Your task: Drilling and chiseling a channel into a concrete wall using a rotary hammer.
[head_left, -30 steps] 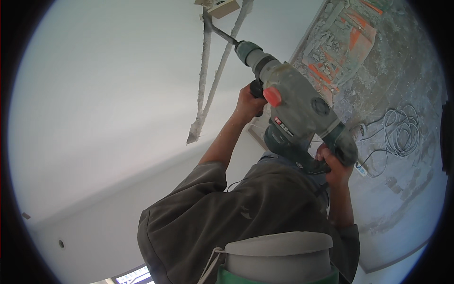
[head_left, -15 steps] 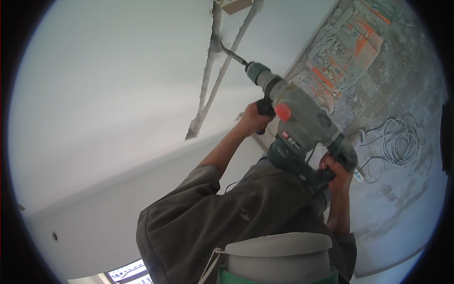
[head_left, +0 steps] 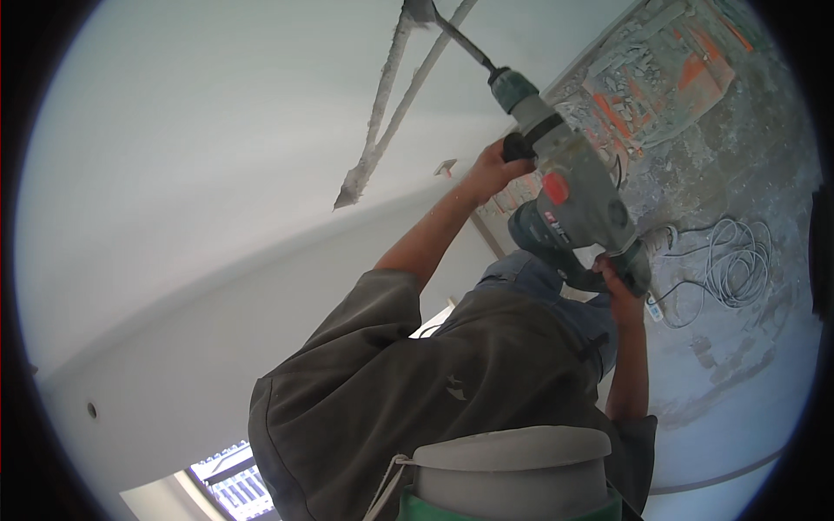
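Note:
A grey and dark green hammer drill [head_left: 578, 178] with a red knob spans the space between my two hands. My left hand [head_left: 497, 172] is closed round its black side handle [head_left: 519, 151], behind the chuck. At the back, my right hand [head_left: 622, 291] wraps the rear handle, with the fingers partly hidden. A long chisel bit [head_left: 469, 42] runs up and left from the chuck. Its broad, dusty end meets a rough groove [head_left: 388, 82] cut in the pale wall [head_left: 217, 113], near the top edge of the picture. A second groove [head_left: 426, 74] joins the first lower down.
Rubble and orange-marked sheets [head_left: 665, 87] lie along the wall's foot. A coiled grey cable [head_left: 737, 265] rests on the dusty floor. A small fitting [head_left: 446, 168] sticks out near the wall's corner. A window [head_left: 239, 486] shows at lower left, and a dusty grey rounded object [head_left: 512, 447] fills the bottom.
Both hands have moved the drill upward and slightly right in the picture. The chisel's end is higher along the groove, and both hands keep their grip.

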The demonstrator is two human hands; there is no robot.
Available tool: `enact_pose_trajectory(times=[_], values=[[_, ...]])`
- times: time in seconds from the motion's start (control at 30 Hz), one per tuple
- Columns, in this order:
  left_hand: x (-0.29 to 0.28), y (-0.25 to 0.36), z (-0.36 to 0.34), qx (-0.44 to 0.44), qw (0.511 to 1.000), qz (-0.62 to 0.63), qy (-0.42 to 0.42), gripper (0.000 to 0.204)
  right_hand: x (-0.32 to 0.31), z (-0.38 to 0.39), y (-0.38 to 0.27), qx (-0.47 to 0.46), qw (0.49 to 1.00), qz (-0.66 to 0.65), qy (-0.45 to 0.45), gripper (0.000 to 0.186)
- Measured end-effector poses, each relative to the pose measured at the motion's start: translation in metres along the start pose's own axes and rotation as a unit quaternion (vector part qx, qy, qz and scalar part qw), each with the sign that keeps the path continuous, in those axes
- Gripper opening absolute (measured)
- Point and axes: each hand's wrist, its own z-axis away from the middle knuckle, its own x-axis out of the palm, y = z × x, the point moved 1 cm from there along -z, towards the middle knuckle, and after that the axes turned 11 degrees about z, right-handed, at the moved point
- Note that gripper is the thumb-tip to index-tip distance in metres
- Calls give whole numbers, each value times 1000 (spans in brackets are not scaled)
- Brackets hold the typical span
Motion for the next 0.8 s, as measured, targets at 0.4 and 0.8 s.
enact_pose_trajectory(times=[0.4,0.8], values=[[-26,-35,53,-59,995,42,63,41,22,33,11,13,994,65,-83,19],[-49,-121,88,-99,966,191,140,29,26,-7,24,125,980,61,-141,19]])
